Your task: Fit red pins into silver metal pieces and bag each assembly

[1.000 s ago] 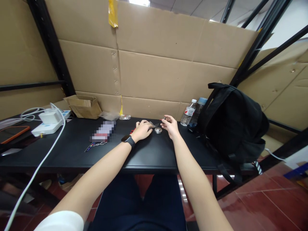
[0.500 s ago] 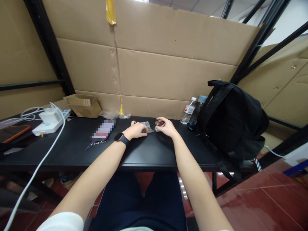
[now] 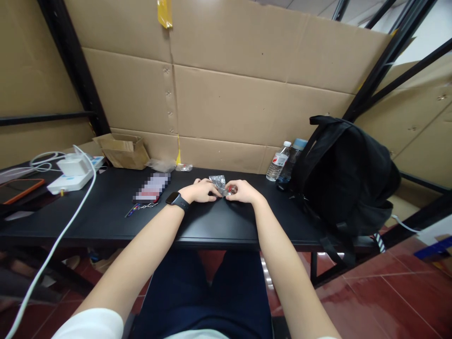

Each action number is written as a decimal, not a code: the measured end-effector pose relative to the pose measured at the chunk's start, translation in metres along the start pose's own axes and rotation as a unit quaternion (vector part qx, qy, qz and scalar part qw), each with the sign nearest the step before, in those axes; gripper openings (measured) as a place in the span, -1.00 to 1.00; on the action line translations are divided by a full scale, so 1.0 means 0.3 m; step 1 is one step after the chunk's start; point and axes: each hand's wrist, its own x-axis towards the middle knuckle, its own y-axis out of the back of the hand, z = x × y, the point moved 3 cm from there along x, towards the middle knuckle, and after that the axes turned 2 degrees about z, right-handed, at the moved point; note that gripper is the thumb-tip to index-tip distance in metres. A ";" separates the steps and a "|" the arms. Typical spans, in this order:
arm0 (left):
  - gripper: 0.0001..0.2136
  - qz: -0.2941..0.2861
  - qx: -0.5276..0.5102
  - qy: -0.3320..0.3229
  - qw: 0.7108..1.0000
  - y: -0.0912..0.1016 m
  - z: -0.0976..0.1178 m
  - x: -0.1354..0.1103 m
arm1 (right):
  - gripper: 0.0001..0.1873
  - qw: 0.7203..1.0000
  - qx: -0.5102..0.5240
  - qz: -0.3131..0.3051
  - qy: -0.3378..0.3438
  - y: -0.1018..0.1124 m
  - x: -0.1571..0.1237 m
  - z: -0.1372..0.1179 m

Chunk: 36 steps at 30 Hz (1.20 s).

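Both my hands meet at the far middle of a black table. My left hand, with a black smartwatch on its wrist, has its fingers curled onto a small clear plastic bag. My right hand is closed too, pinching the bag's other side together with a small red and silver part. The bag stands crumpled between the two hands, just above the tabletop.
A black backpack fills the table's right end, with two water bottles beside it. At left lie a blurred phone, keys, a white power strip with cables, a small cardboard box. A cardboard wall stands behind.
My hands have drawn together and nearer to me. The right hand lowered from its raised pinch onto the small part, and the clear bag now stands up between both hands.
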 end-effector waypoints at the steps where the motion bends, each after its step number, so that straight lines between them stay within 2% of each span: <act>1: -0.71 0.003 0.001 0.005 1.000 0.000 -0.001 0.000 | -0.69 1.000 -0.001 -0.005 -0.001 -0.004 0.000 0.000; 6: -0.71 0.019 -0.016 0.026 0.999 -0.003 -0.009 0.002 | -0.73 1.000 0.010 -0.009 -0.006 -0.021 0.006 0.007; 18: -0.62 -0.005 0.005 0.025 1.000 0.004 -0.001 -0.002 | -0.71 0.999 0.030 0.020 0.002 -0.035 0.020 0.020; 21: -0.63 -0.016 0.014 0.023 1.000 0.003 0.002 -0.003 | -0.77 0.999 0.046 0.014 0.014 -0.044 0.026 0.022; 25: -0.67 0.001 -0.008 0.023 1.000 0.000 0.001 -0.003 | -0.76 0.998 0.052 0.014 0.021 -0.061 0.038 0.025; 27: -0.67 0.001 -0.011 0.021 1.000 -0.002 0.000 -0.002 | -0.77 0.999 0.034 0.028 0.024 -0.069 0.045 0.022; 31: -0.63 -0.039 0.010 0.019 0.999 -0.002 0.003 -0.005 | -0.79 0.995 -0.063 0.073 0.017 -0.075 0.053 0.010; 36: -0.61 -0.077 0.018 0.025 0.997 0.008 0.009 -0.014 | -0.76 0.981 -0.169 0.092 -0.009 -0.076 0.046 -0.016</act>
